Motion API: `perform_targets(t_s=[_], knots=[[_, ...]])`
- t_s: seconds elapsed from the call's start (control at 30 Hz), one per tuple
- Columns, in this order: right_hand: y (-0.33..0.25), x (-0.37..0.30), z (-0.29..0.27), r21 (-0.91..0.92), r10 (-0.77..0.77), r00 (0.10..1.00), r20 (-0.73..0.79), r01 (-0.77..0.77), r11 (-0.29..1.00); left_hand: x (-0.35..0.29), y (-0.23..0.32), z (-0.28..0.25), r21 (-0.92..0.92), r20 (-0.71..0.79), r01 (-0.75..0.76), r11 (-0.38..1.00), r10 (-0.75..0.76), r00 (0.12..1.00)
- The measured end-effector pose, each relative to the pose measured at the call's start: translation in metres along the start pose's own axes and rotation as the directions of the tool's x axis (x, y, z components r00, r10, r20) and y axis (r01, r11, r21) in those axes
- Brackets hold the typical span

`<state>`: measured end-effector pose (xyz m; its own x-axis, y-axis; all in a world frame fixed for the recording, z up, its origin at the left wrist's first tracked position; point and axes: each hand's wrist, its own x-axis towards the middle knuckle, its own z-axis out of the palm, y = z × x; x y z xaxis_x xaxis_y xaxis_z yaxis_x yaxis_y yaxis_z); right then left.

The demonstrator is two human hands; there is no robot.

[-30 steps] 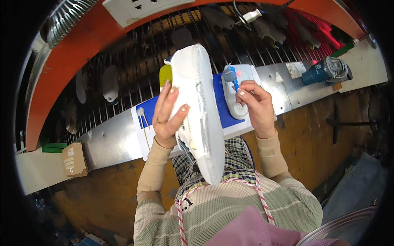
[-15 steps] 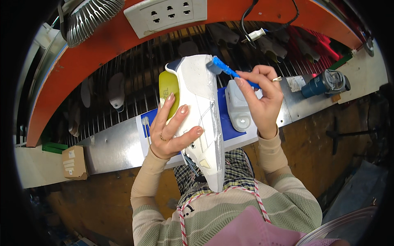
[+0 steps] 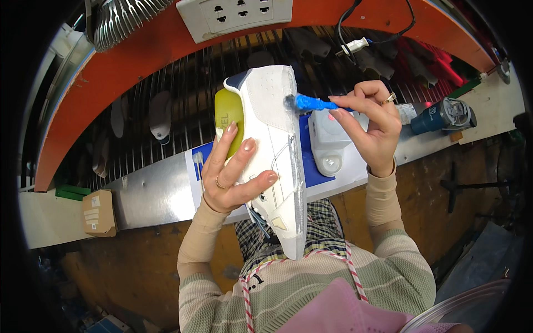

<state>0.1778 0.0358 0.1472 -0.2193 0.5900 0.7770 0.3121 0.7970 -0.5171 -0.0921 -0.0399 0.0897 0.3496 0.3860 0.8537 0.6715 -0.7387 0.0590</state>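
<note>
A white shoe upper stretched on a yellow-green shoe last lies on its side, heel end away from me and toe pointing at my lap. My left hand is wrapped round it, thumb and fingers spread over the side and onto the last. Between thumb and fingertips, my right hand pinches a blue-handled brush. Its dark bristles touch the edge of the upper near the heel. Behind the shoe, a white plastic container with a small round cup in front rests on a blue and white sheet.
Across the back runs a rack of metal rods carrying several shoe parts, under an orange frame with a socket panel. A teal tumbler stands at right on the metal ledge. A cardboard box sits at left.
The brush has moved down along the upper's edge from the heel end, and its handle now lies nearly level. My right hand has shifted right. My left hand keeps its hold on the shoe.
</note>
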Motion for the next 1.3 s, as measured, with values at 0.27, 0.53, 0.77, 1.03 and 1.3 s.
perform_targets(t_s=[0.27, 0.53, 0.77, 1.03, 1.3], knots=[[-0.003, -0.006, 0.000, 0.116, -0.015, 0.999, 0.052, 0.008, 0.993, 0.003, 0.003, 0.004, -0.031, -0.057, 0.041, 0.999, -0.043, 0.997], [0.009, 0.005, 0.017, 0.111, 0.157, 0.977, -0.147, -0.142, 0.984, 0.005, 0.009, 0.015, -0.070, -0.091, 0.060, 0.996, -0.066, 0.994], [0.006, 0.020, 0.000, -0.089, -0.066, 0.997, -0.031, 0.063, 0.994, 0.005, 0.002, 0.008, 0.001, -0.038, 0.022, 1.000, -0.022, 0.999], [0.001, 0.006, -0.005, 0.122, -0.011, 0.992, 0.126, -0.004, 0.993, 0.001, 0.004, 0.010, -0.046, -0.084, 0.080, 0.996, -0.084, 0.993], [0.009, 0.010, 0.014, 0.304, 0.154, 0.981, 0.114, -0.182, 0.935, -0.010, 0.010, 0.030, -0.258, -0.197, 0.150, 0.954, -0.204, 0.959]])
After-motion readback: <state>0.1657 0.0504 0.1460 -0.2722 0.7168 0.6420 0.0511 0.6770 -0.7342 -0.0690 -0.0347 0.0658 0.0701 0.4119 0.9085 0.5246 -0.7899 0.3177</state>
